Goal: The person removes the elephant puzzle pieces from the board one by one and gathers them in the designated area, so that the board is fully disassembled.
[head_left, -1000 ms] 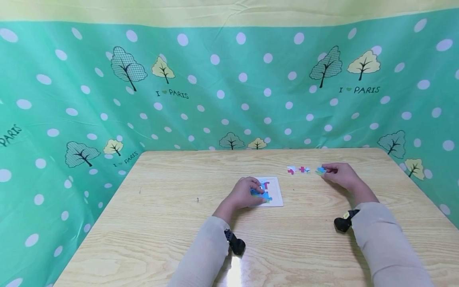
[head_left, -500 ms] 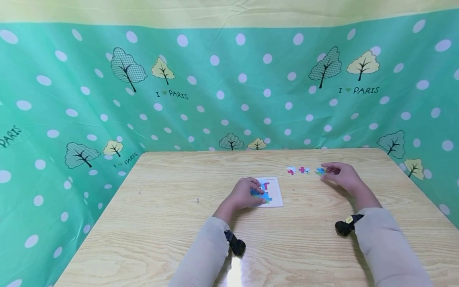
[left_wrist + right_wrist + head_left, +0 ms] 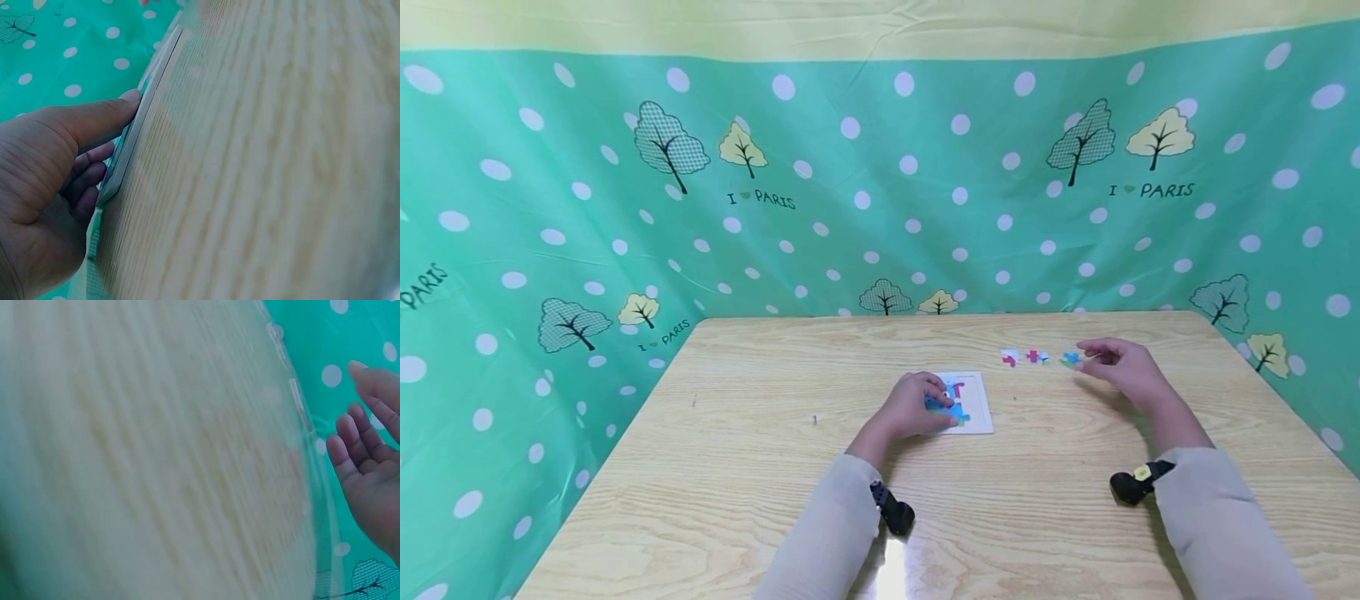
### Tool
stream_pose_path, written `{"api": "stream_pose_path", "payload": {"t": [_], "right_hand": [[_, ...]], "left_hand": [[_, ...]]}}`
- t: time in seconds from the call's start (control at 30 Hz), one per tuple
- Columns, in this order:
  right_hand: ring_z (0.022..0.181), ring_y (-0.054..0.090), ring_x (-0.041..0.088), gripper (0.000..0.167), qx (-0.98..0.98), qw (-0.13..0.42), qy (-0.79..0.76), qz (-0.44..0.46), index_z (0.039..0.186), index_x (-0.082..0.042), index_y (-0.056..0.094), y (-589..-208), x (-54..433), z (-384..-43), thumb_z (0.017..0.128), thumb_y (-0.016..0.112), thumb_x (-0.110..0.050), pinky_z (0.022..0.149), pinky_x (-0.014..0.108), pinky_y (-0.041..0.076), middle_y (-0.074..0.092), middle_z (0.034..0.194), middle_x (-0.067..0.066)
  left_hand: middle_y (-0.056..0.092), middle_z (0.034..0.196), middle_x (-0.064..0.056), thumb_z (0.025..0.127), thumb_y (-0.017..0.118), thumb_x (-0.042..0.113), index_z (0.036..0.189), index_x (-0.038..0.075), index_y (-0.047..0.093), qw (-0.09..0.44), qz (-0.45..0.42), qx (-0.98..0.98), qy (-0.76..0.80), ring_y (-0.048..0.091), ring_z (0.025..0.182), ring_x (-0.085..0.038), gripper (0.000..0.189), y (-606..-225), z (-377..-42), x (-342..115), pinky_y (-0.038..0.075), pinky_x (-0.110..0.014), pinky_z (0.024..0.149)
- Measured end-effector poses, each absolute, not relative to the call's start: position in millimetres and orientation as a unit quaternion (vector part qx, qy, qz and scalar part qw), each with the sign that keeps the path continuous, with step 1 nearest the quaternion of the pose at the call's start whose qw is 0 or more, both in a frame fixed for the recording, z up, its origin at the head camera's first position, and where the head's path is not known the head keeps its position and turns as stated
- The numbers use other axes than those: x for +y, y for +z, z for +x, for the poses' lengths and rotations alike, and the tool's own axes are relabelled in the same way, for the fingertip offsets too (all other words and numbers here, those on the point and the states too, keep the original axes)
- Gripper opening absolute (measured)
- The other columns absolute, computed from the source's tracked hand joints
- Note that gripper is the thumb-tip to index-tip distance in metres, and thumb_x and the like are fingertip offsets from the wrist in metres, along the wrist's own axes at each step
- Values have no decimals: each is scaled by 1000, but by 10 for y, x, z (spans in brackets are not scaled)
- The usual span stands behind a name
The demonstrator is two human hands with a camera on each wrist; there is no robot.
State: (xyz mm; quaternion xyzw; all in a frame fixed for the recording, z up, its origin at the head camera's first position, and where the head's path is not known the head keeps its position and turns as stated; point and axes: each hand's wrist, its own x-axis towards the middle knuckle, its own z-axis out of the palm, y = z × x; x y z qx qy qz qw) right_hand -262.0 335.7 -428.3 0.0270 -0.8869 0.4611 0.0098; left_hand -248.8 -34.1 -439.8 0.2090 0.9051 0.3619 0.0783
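Observation:
A small jigsaw puzzle with a white frame (image 3: 982, 410) lies on the table, blue and red pieces filling its left part. My left hand (image 3: 910, 405) rests over that left part and hides some of it. In the left wrist view, the thumb (image 3: 130, 100) touches the puzzle's top near the edge, and the other fingers bend over its far side. A blue-and-green puzzle piece (image 3: 1069, 359) lies on the table at my right fingertips. My right hand (image 3: 1129, 371) is beside it, fingers loosely extended and thumb apart; the right wrist view shows nothing between the fingers.
Left of the blue-and-green piece lie a red-and-white puzzle piece (image 3: 1009, 357) and a pink-and-white piece (image 3: 1037, 356). The wooden table (image 3: 737, 467) ends at a green dotted curtain (image 3: 820, 250) behind. A small dark mark (image 3: 814, 419) shows on the tabletop.
My right hand has let go of the blue-and-green puzzle piece and drawn slightly right and back toward me. The left hand has stayed on the puzzle.

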Motion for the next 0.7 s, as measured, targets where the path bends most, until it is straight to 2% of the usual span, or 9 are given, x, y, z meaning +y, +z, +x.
{"api": "stream_pose_path", "payload": {"t": [0.27,0.47,0.7], "right_hand": [[97,52,9,53,-881,16,472,32,134,0,54,-4215,3316,-2561,92,70,-28,76,13,47,55,125,19],[96,54,8,52,-880,23,472,48,131,2,55,-4162,3231,-2529,91,71,-27,77,14,47,56,125,23],[95,56,12,54,-880,27,469,69,128,2,58,-4073,3091,-2496,88,74,-31,78,15,48,59,121,22]], "left_hand": [[59,118,8,79,83,28,97,17,79,74,211,907,358,46,118,-17,22,-4404,-2486,-341,36,-34,107],[60,119,7,79,83,28,97,16,79,75,213,906,358,46,120,-18,22,-4403,-2481,-338,35,-34,108],[59,119,7,79,83,28,97,17,79,76,210,907,357,46,120,-18,21,-4403,-2482,-341,35,-34,108]]}}
